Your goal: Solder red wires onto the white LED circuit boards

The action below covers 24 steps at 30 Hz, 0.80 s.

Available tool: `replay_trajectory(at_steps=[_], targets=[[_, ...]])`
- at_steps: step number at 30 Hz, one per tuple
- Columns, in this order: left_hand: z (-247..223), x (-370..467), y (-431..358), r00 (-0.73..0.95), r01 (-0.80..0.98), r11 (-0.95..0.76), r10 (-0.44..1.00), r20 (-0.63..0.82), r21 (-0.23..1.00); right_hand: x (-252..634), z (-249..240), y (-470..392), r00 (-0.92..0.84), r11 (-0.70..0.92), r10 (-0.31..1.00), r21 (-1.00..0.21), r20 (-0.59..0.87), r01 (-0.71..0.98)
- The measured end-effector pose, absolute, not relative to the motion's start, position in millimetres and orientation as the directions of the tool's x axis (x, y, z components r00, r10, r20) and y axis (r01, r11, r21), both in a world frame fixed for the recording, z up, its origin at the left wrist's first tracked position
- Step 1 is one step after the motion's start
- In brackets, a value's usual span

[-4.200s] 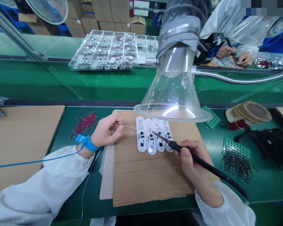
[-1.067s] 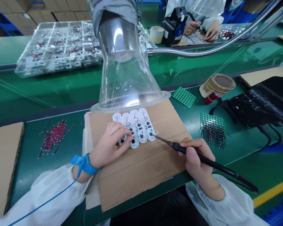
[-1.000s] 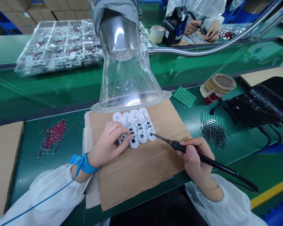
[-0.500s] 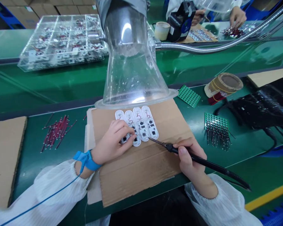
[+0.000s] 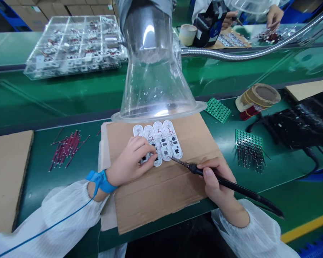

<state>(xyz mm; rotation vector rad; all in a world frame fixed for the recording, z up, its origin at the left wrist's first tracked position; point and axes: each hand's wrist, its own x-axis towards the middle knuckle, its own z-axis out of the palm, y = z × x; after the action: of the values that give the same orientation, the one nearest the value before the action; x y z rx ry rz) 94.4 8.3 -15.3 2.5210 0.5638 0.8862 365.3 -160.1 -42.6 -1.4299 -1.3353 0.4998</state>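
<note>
Several white oval circuit boards (image 5: pixel 172 139) lie side by side on a brown cardboard sheet (image 5: pixel 161 193). My left hand (image 5: pixel 133 156), with a blue wrist strap (image 5: pixel 103 182), rests over the left boards. Its thumb and forefinger are pinched together near the second and third boards; what they hold is too small to make out. In my right hand (image 5: pixel 218 179) is a black soldering iron (image 5: pixel 231 184), gripped like a pen. The iron's metal tip points left and meets the lower end of the third board.
A clear fume hood (image 5: pixel 156 89) hangs above the boards. Red wires (image 5: pixel 67 148) lie at left. Green boards (image 5: pixel 218 110), a tape roll (image 5: pixel 261 96) and a black stand (image 5: pixel 304 120) are at right. Behind are a divided tray (image 5: pixel 75 46) and another person's hands (image 5: pixel 274 18).
The whole view has shifted slightly, so things appear a little further right. Both hands keep nearly the same pose, and the iron's tip stays at the third board.
</note>
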Motion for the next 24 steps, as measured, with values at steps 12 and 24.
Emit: replay_trajectory(at_steps=[12,24], targets=[[-15.4,93.6,8.8,0.724,0.236,-0.839,0.489,0.487,0.491,366.6,-41.8,-160.9,0.249,0.184,0.91,-0.86,0.332,0.475],[-13.7,93.6,7.8,0.733,0.248,-0.832,0.497,0.465,0.497,366.7,-38.7,-158.5,0.212,0.19,0.92,-0.851,0.328,0.49]])
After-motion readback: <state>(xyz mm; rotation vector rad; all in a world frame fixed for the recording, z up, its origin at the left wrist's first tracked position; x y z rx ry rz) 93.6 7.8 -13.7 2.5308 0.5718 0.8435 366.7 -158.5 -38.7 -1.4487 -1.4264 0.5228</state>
